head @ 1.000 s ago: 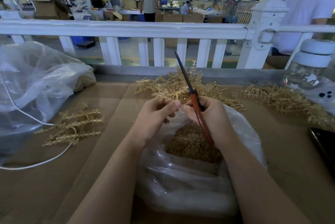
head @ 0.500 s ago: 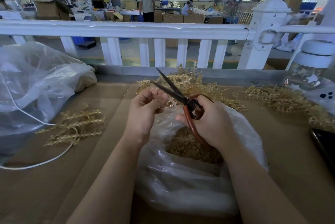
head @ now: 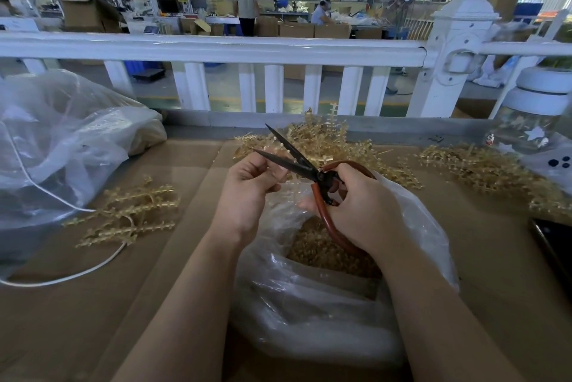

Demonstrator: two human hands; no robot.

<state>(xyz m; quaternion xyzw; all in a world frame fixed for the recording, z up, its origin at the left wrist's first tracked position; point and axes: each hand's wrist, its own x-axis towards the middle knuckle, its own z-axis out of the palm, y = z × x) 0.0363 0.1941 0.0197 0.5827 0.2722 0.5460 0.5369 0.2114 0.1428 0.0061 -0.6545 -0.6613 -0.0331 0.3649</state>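
Scissors (head: 297, 162) with red handles were in the right hand (head: 362, 211), fingers curled through and around the loops, and the dark blades were spread apart, pointing up and to the left. The left hand (head: 247, 193) was curled too, pinching a thin gold sprig (head: 287, 151) right up at the blades. Most of that sprig was hidden by the fingers, so I couldn't tell exactly how it sat between them. Both hands were held just above the open mouth of a clear plastic bag (head: 309, 319) at the near middle of the table (head: 154, 289), and the bag had a heap of small gold bits (head: 312, 245) in it. Just behind the hands was a pile of gold sprigs (head: 325, 140), with a second pile (head: 483, 168) off to the right near a jar with a white lid (head: 538, 115). A few loose sprigs (head: 130, 214) lay on the left of the table, touching a white cable (head: 62, 279) that ran out from a big crumpled bag (head: 62, 140). A phone (head: 554, 242) poked in at the right edge, and a white railing (head: 216, 47) ran along the far side of the table.
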